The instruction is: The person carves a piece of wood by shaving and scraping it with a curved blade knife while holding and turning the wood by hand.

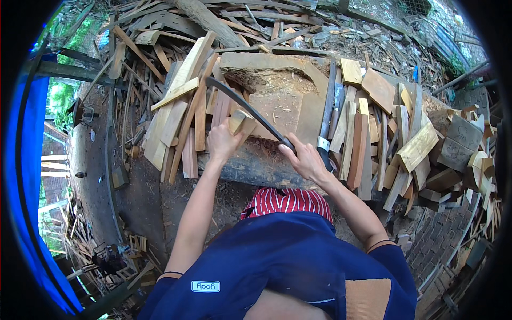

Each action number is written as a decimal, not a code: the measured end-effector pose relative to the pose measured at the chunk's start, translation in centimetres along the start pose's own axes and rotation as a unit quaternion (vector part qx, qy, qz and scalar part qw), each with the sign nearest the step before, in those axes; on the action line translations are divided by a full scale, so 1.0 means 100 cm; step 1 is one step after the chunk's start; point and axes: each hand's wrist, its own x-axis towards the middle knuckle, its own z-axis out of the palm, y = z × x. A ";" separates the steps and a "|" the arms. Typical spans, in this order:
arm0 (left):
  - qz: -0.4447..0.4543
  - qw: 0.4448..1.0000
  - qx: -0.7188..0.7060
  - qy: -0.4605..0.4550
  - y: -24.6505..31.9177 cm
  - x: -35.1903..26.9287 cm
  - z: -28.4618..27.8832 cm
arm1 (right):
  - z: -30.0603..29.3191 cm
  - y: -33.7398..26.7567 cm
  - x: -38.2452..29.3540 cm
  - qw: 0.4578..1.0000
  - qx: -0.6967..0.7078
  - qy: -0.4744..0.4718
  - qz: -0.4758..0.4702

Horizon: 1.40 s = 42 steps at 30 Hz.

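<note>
My left hand (223, 143) is wrapped around a short wood block (245, 123), holding it tilted over the front of a worn wooden chopping block (316, 116). In my right hand (307, 159) is the dark handle of a long machete (253, 112). Its blade slants up and to the left, passing above the held block in the picture; I cannot tell whether they touch. Right of the machete, a second long blade (330, 92) with a dark handle lies on the bench. Beside it is a smaller knife (336, 106) with a wooden handle.
Wood offcuts (178, 104) are heaped at the left of the chopping block, some jutting over its front edge. More sticks and blocks (357, 152) crowd the right side, with a marked grey piece (460, 138) farther out. Scrap wood (256, 20) lies behind. A blue tarp (28, 160) hangs far left.
</note>
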 end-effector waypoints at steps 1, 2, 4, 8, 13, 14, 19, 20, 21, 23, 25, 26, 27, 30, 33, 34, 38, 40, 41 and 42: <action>-0.005 1.000 0.003 -0.001 -0.003 0.001 0.002 | -0.010 -0.019 0.005 0.999 0.029 0.000 -0.029; 0.010 1.000 -0.003 -0.007 -0.002 0.005 0.004 | -0.020 -0.034 0.006 0.995 0.058 0.040 -0.072; 0.027 1.000 -0.012 -0.001 0.000 0.004 0.001 | -0.038 -0.065 0.008 0.971 0.103 0.121 -0.178; 0.006 1.000 0.015 -0.001 0.005 -0.003 -0.004 | -0.035 -0.062 0.004 0.944 0.137 0.189 -0.232; 0.011 0.998 0.054 -0.028 0.021 0.001 0.008 | 0.017 0.033 -0.007 0.994 -0.093 0.008 0.061; 0.012 0.998 0.055 -0.024 0.018 0.006 0.005 | 0.018 0.036 -0.001 0.994 -0.094 0.010 0.057; 0.002 1.000 0.025 -0.017 0.012 0.001 -0.004 | -0.019 -0.031 0.001 0.997 0.056 0.033 -0.034; 0.011 0.999 0.026 -0.016 0.011 0.000 -0.005 | -0.029 -0.050 0.001 0.997 0.057 0.034 -0.035; 0.020 0.999 0.025 -0.012 0.012 0.000 -0.005 | -0.040 -0.069 0.002 0.983 0.087 0.105 -0.120; 0.013 0.999 0.030 -0.008 0.008 -0.003 -0.003 | -0.051 -0.087 0.006 0.934 0.140 0.210 -0.252; 0.005 0.999 0.032 -0.005 0.005 -0.005 -0.001 | -0.047 -0.081 0.001 0.915 0.148 0.248 -0.283; 0.010 1.000 0.022 -0.007 0.004 -0.005 0.000 | -0.034 -0.065 -0.001 0.937 0.127 0.220 -0.239; 0.016 1.000 0.013 -0.008 0.006 -0.004 -0.002 | -0.017 -0.038 -0.002 0.956 0.106 0.194 -0.193; 0.006 0.998 0.038 -0.046 0.018 -0.002 -0.005 | 0.023 0.027 -0.011 0.998 -0.055 0.014 0.040; 0.010 0.997 0.066 -0.030 0.025 -0.002 -0.003 | 0.022 0.032 -0.006 0.999 -0.011 0.019 0.036; -0.005 0.998 0.054 -0.030 0.022 -0.002 -0.006 | 0.017 0.025 -0.006 0.999 0.030 0.011 0.025; -0.011 0.999 0.039 -0.036 0.016 0.003 -0.007 | -0.028 -0.047 -0.002 0.986 0.119 0.067 -0.093; -0.018 0.998 0.039 -0.038 0.016 0.003 -0.009 | -0.048 -0.076 0.000 0.958 0.152 0.138 -0.201; -0.023 0.998 0.039 -0.039 0.015 0.002 -0.010 | -0.055 -0.089 -0.001 0.941 0.186 0.167 -0.229; -0.037 0.998 0.036 -0.032 0.015 0.000 -0.011 | -0.054 -0.088 0.000 0.926 0.189 0.200 -0.260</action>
